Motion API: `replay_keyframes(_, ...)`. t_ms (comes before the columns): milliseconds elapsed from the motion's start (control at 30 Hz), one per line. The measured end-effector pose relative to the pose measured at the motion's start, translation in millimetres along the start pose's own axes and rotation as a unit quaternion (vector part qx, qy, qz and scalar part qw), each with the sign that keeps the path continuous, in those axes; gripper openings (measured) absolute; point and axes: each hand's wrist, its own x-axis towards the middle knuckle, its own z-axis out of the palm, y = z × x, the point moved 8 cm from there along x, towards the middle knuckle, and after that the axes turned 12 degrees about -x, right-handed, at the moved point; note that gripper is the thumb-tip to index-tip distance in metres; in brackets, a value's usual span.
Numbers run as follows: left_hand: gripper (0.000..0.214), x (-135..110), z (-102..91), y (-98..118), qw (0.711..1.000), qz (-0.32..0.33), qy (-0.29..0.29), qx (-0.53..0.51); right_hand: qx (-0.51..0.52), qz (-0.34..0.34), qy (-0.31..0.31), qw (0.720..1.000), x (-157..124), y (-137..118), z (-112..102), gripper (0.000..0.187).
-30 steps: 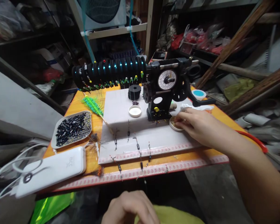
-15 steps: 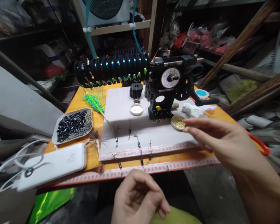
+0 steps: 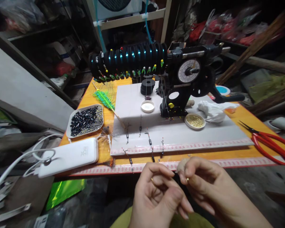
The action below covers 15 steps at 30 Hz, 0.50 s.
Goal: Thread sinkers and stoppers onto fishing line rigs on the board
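Low in front of the table, my right hand [image 3: 210, 185] pinches a tiny gold-coloured piece [image 3: 187, 180] between thumb and forefinger. Close beside it on the left, my left hand [image 3: 155, 194] has its fingers curled and the thumb drawn in; what it holds, if anything, cannot be made out. A ring shows on one left finger. Beyond the hands, a shallow white dish [image 3: 195, 121] holds many small gold pieces. Several small dark weighted rigs [image 3: 150, 141] hang or lie along the board's front edge, with thin lines.
A black winding machine [image 3: 180, 91] with a dial and crank stands on the white board [image 3: 133, 95]. Red-handled scissors [image 3: 272, 144] lie at right. On the left are a tray [image 3: 85, 122] of black parts, a green bristly stick [image 3: 105, 100] and a white power bank [image 3: 68, 157].
My right hand has come back from the gold dish to beside my left hand, now pinching a gold piece. The view has shifted, bringing the scissors into full sight.
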Motion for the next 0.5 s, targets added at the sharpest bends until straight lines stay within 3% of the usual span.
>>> replay_keyframes(100, 0.034, -1.4, -1.5, 1.7, 1.000, 0.012, 0.004, -0.007, -0.085, -0.069, 0.091, 0.990, -5.8, -14.2, -5.3, 0.011)
replay_keyframes(233, 0.033, -3.5, -2.7, 4.1, 1.000, 0.024, 0.008, -0.010, -0.263, -0.230, 0.185, 0.919, -21.8, -51.3, -2.7, 0.006)
replay_keyframes(333, 0.034, -5.0, -2.1, 4.6, 1.000, 0.025, 0.007, -0.010, -0.316, -0.265, 0.199, 0.889, -26.1, -60.1, 1.8, 0.009)
replay_keyframes(500, 0.037, -6.4, 0.8, 1.5, 1.000, 0.016, -0.007, -0.016, -0.314, -0.262, 0.167, 0.897, -21.0, -57.3, 8.0, 0.012)
